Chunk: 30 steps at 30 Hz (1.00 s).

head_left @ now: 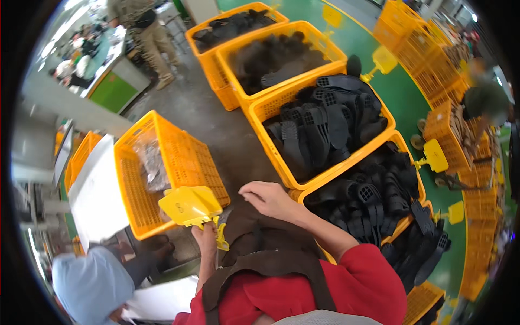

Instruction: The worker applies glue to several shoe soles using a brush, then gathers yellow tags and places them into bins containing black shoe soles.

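Brown apron (260, 238), yellow crates (325, 124) holding black soles (330, 122)

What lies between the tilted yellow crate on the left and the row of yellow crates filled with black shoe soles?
Only bare grey concrete floor, seen in the head view.

Left hand (205, 234): low in the head view, close to the body, knuckles up, fingers curled shut around something held at the palm. Left forearm bare, runs almost straight up from the chest to the wrist; elbow tucked in, hidden below.

Right hand (266, 196): higher and further out, palm down, fingers loosely bent and pointing left, thumb side toward the body; cannot tell whether it grips anything. Right forearm bare, runs diagonally from the wrist down and right to a bent elbow. Upper arm in a red sleeve. Hands near each other, not touching.
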{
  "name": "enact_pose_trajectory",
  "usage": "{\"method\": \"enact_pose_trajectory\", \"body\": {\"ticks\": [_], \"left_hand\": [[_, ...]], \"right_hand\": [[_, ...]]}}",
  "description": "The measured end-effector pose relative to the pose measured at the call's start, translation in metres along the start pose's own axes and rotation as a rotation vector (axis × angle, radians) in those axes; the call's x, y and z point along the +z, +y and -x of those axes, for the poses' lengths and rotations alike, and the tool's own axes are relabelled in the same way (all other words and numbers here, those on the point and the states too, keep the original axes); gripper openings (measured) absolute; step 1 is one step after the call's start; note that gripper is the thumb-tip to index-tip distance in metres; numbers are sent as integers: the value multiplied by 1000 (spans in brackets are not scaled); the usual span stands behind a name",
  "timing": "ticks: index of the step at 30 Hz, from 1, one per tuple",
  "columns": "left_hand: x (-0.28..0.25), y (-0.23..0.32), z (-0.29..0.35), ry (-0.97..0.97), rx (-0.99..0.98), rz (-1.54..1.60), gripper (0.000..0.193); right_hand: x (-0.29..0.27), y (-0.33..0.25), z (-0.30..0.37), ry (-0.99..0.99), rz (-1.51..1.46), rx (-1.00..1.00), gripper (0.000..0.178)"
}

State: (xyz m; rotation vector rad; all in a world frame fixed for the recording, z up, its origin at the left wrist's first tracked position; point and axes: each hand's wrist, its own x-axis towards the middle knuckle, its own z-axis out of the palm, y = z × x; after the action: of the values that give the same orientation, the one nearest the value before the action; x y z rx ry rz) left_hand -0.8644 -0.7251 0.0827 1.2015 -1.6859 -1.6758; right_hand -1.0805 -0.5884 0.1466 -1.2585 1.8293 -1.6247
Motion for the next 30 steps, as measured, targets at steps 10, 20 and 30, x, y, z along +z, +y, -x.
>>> {"method": "enact_pose_trajectory", "body": {"ticks": [10,20,30], "left_hand": [[4,34,-265,127,-102,276,7],[7,106,-483,83,-136,345,8],[61,147,-625,109,-214,242,7]], "right_hand": [[6,84,-211,-80,117,94,11],[-75,157,-441,89,340,56,10],[-290,373,-637,632,223,459,24]]}}
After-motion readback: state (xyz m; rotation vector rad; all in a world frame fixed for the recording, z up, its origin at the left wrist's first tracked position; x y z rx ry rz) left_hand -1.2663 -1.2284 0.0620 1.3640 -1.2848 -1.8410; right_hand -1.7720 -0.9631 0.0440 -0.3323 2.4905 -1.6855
